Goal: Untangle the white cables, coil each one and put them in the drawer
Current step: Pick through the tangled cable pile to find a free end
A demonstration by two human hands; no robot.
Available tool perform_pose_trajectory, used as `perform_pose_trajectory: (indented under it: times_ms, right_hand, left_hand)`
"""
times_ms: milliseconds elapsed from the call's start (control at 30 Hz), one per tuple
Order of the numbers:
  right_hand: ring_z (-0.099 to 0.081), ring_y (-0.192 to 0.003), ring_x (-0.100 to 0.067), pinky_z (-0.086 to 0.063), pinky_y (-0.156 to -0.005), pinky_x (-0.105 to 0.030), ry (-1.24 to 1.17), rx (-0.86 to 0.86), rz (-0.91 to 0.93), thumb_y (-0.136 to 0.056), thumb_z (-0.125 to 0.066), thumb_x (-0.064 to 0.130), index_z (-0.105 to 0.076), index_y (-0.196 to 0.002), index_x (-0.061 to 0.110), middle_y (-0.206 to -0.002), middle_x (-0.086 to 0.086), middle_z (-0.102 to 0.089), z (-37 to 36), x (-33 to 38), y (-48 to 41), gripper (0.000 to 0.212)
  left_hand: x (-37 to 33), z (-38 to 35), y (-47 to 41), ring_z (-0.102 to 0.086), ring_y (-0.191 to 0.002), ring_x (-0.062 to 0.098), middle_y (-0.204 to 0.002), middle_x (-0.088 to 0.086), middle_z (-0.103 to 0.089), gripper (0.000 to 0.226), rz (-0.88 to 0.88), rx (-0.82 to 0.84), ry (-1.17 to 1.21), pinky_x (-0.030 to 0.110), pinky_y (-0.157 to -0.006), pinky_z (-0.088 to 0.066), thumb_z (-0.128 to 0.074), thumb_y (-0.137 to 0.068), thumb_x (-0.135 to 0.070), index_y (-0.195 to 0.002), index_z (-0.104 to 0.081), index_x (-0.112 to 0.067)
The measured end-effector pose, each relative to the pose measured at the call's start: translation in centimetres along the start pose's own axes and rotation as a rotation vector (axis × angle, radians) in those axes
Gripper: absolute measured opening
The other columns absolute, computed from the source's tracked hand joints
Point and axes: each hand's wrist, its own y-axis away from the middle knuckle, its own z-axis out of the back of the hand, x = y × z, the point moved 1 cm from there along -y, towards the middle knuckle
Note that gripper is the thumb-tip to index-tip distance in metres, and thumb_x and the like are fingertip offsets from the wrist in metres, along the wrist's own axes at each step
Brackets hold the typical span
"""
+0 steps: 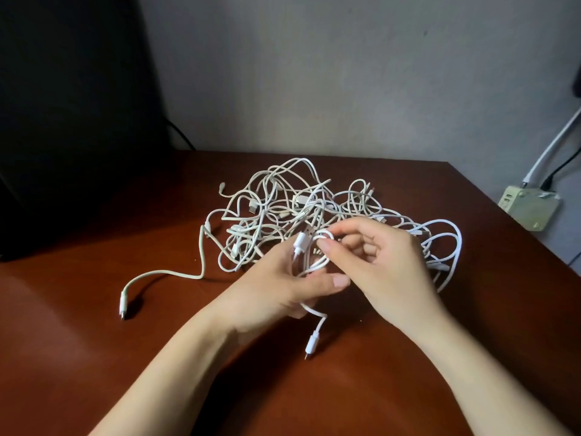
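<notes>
- Holding a partly coiled white cable [322, 237] just above the tabletop [94, 341]. The left hand [283, 287] grips the little coil with its thumb laid across, and the right hand [383, 262] pinches the top loop between thumb and fingertip.
- The left hand's other fingers are tucked behind the coil, so I can't really see them.
- One plug end [312, 339] hangs below the left hand, and another pokes up beside the loop.
- The other cables sit in a tangled pile [283, 199] on the tabletop right behind the hands. The right hand covers part of it, and there's no way to count them.
- One strand [176, 273] trails out left from the pile, with its plug lying on the wood.
- Far right there's a pale socket box [529, 209] with cords plugged in, and the frame cuts the cords off.
- Back left is a big dark shape [63, 121], too dark to say what it is.
</notes>
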Motion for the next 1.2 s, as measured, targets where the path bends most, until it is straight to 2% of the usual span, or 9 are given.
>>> perform_pose_trajectory:
  times_ms: [67, 200, 300, 433, 600, 733, 900, 1067, 1200]
  right_hand:
    - [-0.064, -0.059, -0.006, -0.045, -0.057, -0.015, 0.003, 0.024, 0.001, -0.083, -0.072, 0.017, -0.069, -0.081, 0.028, -0.067, 0.006, -0.068, 0.2, -0.1, -0.2, 0.012]
    - [-0.058, -0.057, -0.005, -0.045, -0.056, -0.015, -0.014, -0.005, 0.087, -0.086, -0.067, 0.016, -0.066, -0.08, 0.024, -0.069, 0.007, -0.067, 0.6, 0.5, -0.3, 0.01]
    - [-0.055, -0.055, -0.006, -0.045, -0.056, -0.014, -0.004, 0.009, 0.209, -0.086, -0.068, 0.02, -0.067, -0.08, 0.017, -0.072, 0.002, -0.063, 0.5, 1.2, 0.0, 0.007]
    - [-0.057, -0.058, -0.009, -0.046, -0.059, -0.018, 0.054, 0.044, 0.288, -0.088, -0.065, 0.021, -0.065, -0.085, 0.023, -0.074, 0.01, -0.061, 0.0, 1.2, 0.3, 0.003]
    - [-0.061, -0.067, -0.004, -0.045, -0.065, -0.012, 0.108, -0.034, 0.261, -0.086, -0.061, 0.027, -0.066, -0.084, 0.018, -0.073, 0.015, -0.063, -0.3, 0.6, 0.4, 0.011]
    - [-0.055, -0.061, -0.009, -0.042, -0.06, -0.014, 0.11, -0.042, 0.148, -0.083, -0.065, 0.032, -0.061, -0.085, 0.021, -0.071, 0.009, -0.059, -0.4, 0.4, 0.3, 0.011]
    - [-0.056, -0.062, -0.013, -0.047, -0.061, -0.025, 0.109, 0.025, 0.065, -0.079, -0.054, 0.051, -0.062, -0.093, 0.028, -0.071, 0.009, -0.056, -0.5, 0.5, 0.2, 0.028]
    - [-0.052, -0.05, -0.005, -0.04, -0.054, -0.015, -0.093, 0.102, 0.047, -0.087, -0.068, 0.023, -0.063, -0.081, 0.009, -0.051, 0.003, -0.056, -0.5, 1.2, 0.4, 0.015]
    - [-0.057, -0.05, -0.009, -0.044, -0.048, -0.018, -0.199, 0.032, -0.006, -0.083, -0.069, 0.007, -0.065, -0.077, 0.011, -0.056, 0.003, -0.061, -0.5, 1.1, 0.2, 0.008]
  left_hand:
    - [-0.3, -0.2, -0.1, -0.032, -0.042, 0.005, -0.051, -0.009, -0.041, 0.01, -0.035, 0.016, -0.061, 0.015, -0.041, -0.025, -0.061, -0.089, -0.025, -0.079, -0.064, -0.024]
    - [-0.8, -0.3, 0.0, -0.038, -0.038, 0.01, -0.045, 0.001, -0.051, 0.053, -0.054, -0.007, 0.046, 0.016, -0.039, -0.027, -0.029, -0.099, -0.038, -0.084, -0.057, 0.005]
    - [-0.7, 0.0, -0.3, -0.037, -0.033, 0.01, -0.041, 0.003, -0.053, 0.067, 0.019, -0.119, 0.118, 0.017, -0.038, -0.026, -0.02, -0.097, -0.047, -0.084, -0.064, 0.002]
    - [-0.1, 0.7, -0.8, -0.032, -0.037, 0.016, -0.038, 0.002, -0.048, 0.066, 0.134, -0.24, 0.087, 0.02, -0.038, -0.02, -0.026, -0.095, -0.051, -0.071, -0.073, -0.011]
    - [0.2, 0.2, -0.4, -0.018, -0.043, 0.012, -0.049, -0.001, -0.024, 0.062, 0.098, -0.144, 0.002, 0.03, -0.048, -0.01, -0.025, -0.098, -0.049, -0.048, -0.045, -0.021]
    - [0.4, 0.2, -0.4, -0.016, -0.047, 0.014, -0.054, 0.003, -0.019, 0.051, 0.056, -0.15, -0.029, 0.03, -0.049, -0.011, -0.03, -0.095, -0.051, -0.055, -0.036, -0.019]
    - [0.1, -0.1, -0.4, -0.015, -0.044, 0.012, -0.052, 0.0, -0.017, 0.061, 0.092, -0.099, 0.087, 0.018, -0.04, -0.02, -0.028, -0.097, -0.048, -0.045, -0.043, -0.018]
    - [-0.1, -0.3, -0.3, -0.013, -0.041, 0.009, -0.048, -0.002, -0.017, 0.062, 0.167, -0.098, 0.11, 0.016, -0.039, -0.016, -0.034, -0.094, -0.049, -0.06, -0.066, -0.008]
    - [0.0, -0.1, -0.5, -0.02, -0.037, 0.006, -0.048, -0.003, -0.023, 0.056, 0.174, -0.169, 0.159, 0.016, -0.037, -0.015, -0.042, -0.091, -0.049, -0.067, -0.067, -0.005]
